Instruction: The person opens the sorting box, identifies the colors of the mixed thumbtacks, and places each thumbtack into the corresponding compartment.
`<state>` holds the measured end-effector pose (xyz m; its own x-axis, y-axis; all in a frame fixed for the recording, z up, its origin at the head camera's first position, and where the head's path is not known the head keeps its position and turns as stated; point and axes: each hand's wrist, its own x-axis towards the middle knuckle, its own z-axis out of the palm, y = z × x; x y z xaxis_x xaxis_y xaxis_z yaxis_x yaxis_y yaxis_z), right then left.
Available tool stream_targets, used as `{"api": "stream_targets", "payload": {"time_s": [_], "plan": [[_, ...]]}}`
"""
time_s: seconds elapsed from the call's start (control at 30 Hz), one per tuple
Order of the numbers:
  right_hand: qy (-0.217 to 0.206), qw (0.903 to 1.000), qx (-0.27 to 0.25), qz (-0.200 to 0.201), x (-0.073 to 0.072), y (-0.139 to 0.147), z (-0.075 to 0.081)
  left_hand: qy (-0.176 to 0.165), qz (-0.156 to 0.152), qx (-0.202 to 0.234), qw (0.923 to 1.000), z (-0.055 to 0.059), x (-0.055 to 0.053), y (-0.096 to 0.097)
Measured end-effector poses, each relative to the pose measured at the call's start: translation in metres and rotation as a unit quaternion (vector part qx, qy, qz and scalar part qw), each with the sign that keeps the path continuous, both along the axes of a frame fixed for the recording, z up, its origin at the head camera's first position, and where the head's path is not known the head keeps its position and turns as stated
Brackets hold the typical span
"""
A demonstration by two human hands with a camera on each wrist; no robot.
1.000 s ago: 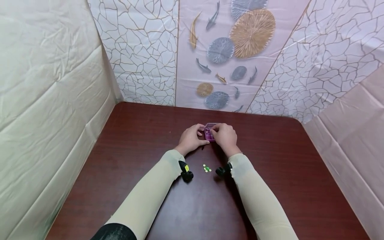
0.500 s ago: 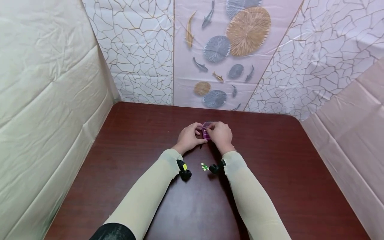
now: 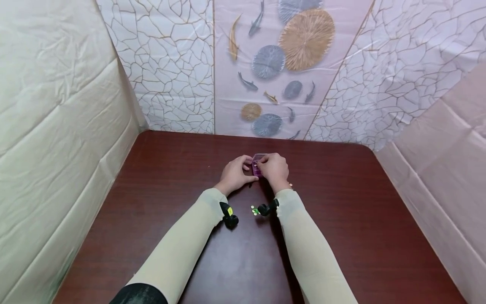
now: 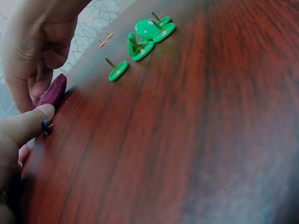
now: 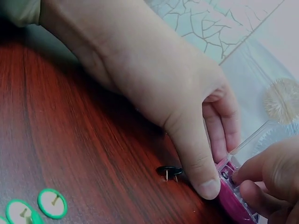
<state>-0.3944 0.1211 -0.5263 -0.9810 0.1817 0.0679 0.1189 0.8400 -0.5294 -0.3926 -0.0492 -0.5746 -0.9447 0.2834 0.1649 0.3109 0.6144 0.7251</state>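
Note:
My left hand holds a small purple compartment box on the table, its thumb against the near edge and its fingers at the far side. A clear lid stands raised on the box. Over the box is my right hand, with thumb and index fingertips down in a compartment. A small dark thing shows beside those fingertips; whether they pinch anything is hidden. Black thumbtacks lie right by the left thumb. Nearer to me are several green thumbtacks, most of them point up.
Two small orange tacks lie beyond the green ones, by the right wrist. Wrist cameras hang low over the brown table. Patterned cloth closes off the back, with plain cloth at both sides.
The head view has shifted, so everything slides slightly left in it. My right forearm has swung a little inward, its camera coming beside the green thumbtacks. The left hand keeps its hold on the box.

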Motion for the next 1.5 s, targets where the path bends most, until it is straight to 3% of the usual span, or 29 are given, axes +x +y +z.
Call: {"api": "stream_targets", "payload": {"time_s": [0.2, 0.43, 0.73, 1.03, 1.27, 1.5], "plan": [[0.007, 0.9995, -0.029, -0.009, 0.005, -0.005, -0.009, -0.001, 0.014, -0.003, 0.9999, -0.005, 0.005, -0.004], [-0.018, 0.9987, -0.032, -0.035, 0.014, 0.007, -0.021, -0.019, -0.012, -0.004, 0.9997, -0.012, 0.013, 0.006], [0.016, 0.9985, -0.049, -0.019, 0.010, 0.011, -0.018, -0.004, -0.001, -0.002, 1.0000, -0.005, 0.007, 0.008], [0.066, 0.9917, -0.048, 0.100, 0.027, 0.027, -0.003, -0.003, 0.006, -0.012, 0.9999, -0.001, 0.005, 0.005], [0.084, 0.9741, 0.008, 0.209, 0.057, 0.027, 0.005, 0.001, 0.015, -0.015, 0.9998, 0.004, 0.005, 0.003], [0.067, 0.9676, 0.037, 0.240, 0.067, 0.021, -0.005, 0.001, 0.019, -0.021, 0.9996, 0.003, 0.001, 0.003]]}}
